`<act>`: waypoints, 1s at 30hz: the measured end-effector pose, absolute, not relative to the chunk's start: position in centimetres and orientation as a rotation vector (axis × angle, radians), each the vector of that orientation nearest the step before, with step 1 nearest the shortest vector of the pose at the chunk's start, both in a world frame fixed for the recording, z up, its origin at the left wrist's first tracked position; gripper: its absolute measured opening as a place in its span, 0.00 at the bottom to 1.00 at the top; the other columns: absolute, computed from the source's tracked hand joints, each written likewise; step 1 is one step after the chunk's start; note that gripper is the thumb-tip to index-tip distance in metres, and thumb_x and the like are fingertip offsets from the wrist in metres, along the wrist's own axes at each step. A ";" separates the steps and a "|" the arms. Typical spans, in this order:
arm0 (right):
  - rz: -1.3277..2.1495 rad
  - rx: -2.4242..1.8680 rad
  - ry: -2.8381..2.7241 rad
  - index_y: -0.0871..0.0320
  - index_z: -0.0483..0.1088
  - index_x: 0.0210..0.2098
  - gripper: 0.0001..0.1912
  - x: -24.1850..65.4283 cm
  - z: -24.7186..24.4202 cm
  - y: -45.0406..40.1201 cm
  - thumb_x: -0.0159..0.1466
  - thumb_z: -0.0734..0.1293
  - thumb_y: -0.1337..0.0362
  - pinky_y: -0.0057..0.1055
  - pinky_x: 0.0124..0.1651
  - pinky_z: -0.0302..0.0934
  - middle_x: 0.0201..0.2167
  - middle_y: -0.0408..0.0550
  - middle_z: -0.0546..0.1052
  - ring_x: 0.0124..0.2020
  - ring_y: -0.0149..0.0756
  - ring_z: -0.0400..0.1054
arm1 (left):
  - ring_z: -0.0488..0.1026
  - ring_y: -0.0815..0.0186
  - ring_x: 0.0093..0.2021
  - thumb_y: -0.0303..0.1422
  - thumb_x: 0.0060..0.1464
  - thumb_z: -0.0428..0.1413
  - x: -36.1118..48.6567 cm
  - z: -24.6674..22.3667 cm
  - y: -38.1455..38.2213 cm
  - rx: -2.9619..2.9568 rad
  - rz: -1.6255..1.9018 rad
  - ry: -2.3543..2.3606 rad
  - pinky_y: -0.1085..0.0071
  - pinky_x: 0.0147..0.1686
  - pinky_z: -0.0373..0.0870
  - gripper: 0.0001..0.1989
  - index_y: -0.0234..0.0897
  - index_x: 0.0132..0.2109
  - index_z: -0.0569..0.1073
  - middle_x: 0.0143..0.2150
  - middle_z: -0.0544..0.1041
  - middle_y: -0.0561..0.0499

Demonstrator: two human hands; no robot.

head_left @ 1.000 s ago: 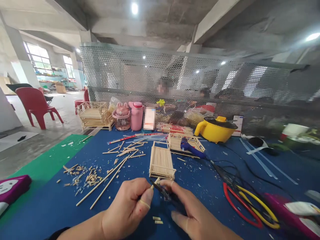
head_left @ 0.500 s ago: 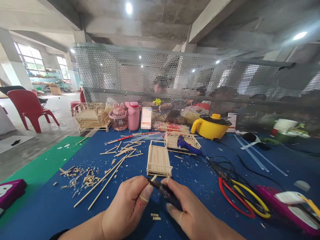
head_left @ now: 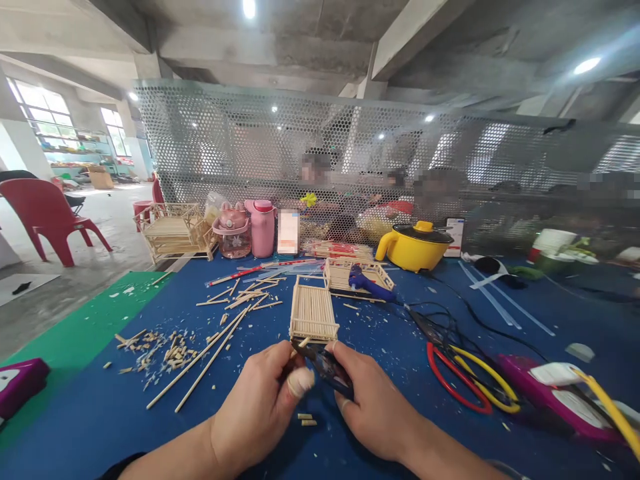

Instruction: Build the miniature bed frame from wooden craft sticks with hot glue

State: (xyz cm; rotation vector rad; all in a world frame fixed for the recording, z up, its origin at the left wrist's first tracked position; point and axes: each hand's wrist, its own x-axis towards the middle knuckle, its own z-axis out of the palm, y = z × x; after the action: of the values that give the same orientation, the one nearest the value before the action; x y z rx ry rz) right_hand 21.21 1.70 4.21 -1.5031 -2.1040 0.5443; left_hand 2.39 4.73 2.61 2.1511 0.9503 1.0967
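Observation:
My left hand [head_left: 263, 400] is closed on a short wooden stick [head_left: 301, 346], whose end shows above the fingers. Dark cutting pliers [head_left: 330, 368] are gripped in my right hand [head_left: 380, 407], with their jaws at the stick. Just beyond the hands lies a small stick frame [head_left: 314, 310] with a slatted base. Behind it, a second stick frame [head_left: 337, 279] has a blue glue gun [head_left: 370, 283] resting on it. Two short cut pieces [head_left: 307, 421] lie on the blue table between my wrists.
Long sticks [head_left: 213, 360] and cut scraps [head_left: 175, 350] lie at the left. Red-handled pliers [head_left: 450, 387], cables and a purple power strip [head_left: 560, 400] are at the right. A yellow pot [head_left: 417, 250] and pink bottle [head_left: 263, 230] stand before a mesh screen [head_left: 225, 147], with people behind it.
The thumb of my left hand has shifted and lifted outward from the stick. The pliers have turned slightly at the stick. The whole view has moved a little.

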 end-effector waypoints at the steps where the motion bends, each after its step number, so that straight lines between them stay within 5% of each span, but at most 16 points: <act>1: 0.547 -1.526 -2.087 0.55 0.63 0.36 0.17 21.2 4.3 1.7 0.48 0.60 0.76 0.31 0.39 0.58 0.37 0.45 0.75 0.38 0.38 0.69 | 0.61 0.70 0.23 0.45 0.62 0.43 2.4 2.5 4.9 2.099 1.060 1.011 0.75 0.23 0.57 0.20 0.37 0.29 0.64 0.23 0.67 0.54; 12: 0.682 -1.446 -2.055 0.55 0.63 0.34 0.16 21.6 4.0 2.1 0.48 0.59 0.77 0.29 0.39 0.59 0.33 0.42 0.72 0.35 0.33 0.66 | 0.61 0.71 0.25 0.39 0.65 0.39 1.3 2.6 6.0 2.201 0.870 0.885 0.76 0.27 0.59 0.19 0.37 0.28 0.63 0.25 0.67 0.54; 22: 0.949 -1.326 -2.043 0.52 0.64 0.56 0.35 22.8 4.9 2.2 0.49 0.58 0.76 0.40 0.58 0.57 0.46 0.46 0.74 0.51 0.41 0.67 | 0.65 0.71 0.23 0.44 0.65 0.36 1.5 2.6 5.0 1.920 0.919 0.759 0.76 0.28 0.63 0.25 0.36 0.27 0.66 0.21 0.70 0.52; 30: 0.924 -1.329 -2.059 0.53 0.62 0.59 0.37 22.6 5.1 2.1 0.50 0.58 0.77 0.41 0.60 0.57 0.54 0.48 0.72 0.55 0.42 0.65 | 0.65 0.71 0.21 0.49 0.63 0.38 1.5 2.6 4.8 1.654 0.883 0.633 0.75 0.27 0.64 0.27 0.35 0.27 0.66 0.20 0.70 0.52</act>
State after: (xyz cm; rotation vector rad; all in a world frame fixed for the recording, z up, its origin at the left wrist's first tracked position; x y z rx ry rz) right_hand 22.64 2.12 5.06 -1.3290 -2.0586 0.9235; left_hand 1.50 4.81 2.63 1.6542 0.6331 0.8829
